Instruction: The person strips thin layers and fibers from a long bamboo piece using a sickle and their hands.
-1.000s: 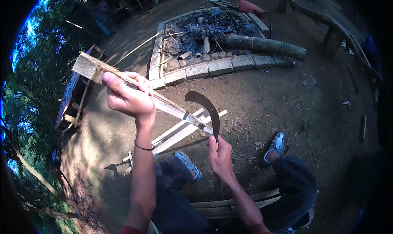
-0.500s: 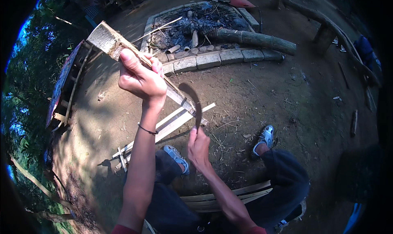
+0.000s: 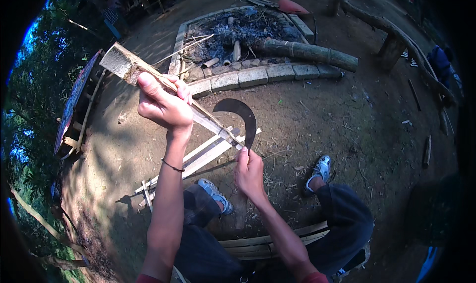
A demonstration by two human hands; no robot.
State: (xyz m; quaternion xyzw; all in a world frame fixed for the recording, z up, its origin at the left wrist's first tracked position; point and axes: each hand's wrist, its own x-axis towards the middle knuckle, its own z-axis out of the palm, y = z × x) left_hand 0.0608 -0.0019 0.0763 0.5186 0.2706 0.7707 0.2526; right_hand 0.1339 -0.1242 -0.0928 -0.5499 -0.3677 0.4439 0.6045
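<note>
Compared with half a second ago, the left hand (image 3: 163, 104) sits lower and nearer the middle of the view, still closed around the long pale split bamboo stick (image 3: 148, 77), whose cut end points up and left. The right hand (image 3: 249, 171) still grips the handle of the dark curved sickle-shaped blade (image 3: 242, 115), its edge laid against the stick's lower end. Beneath lies bare brown dirt ground (image 3: 317, 124), with pale bamboo slats (image 3: 198, 156) by the feet. Beyond, a stone-edged fire pit (image 3: 248, 77) holds grey ash and a thick log (image 3: 307, 52).
</note>
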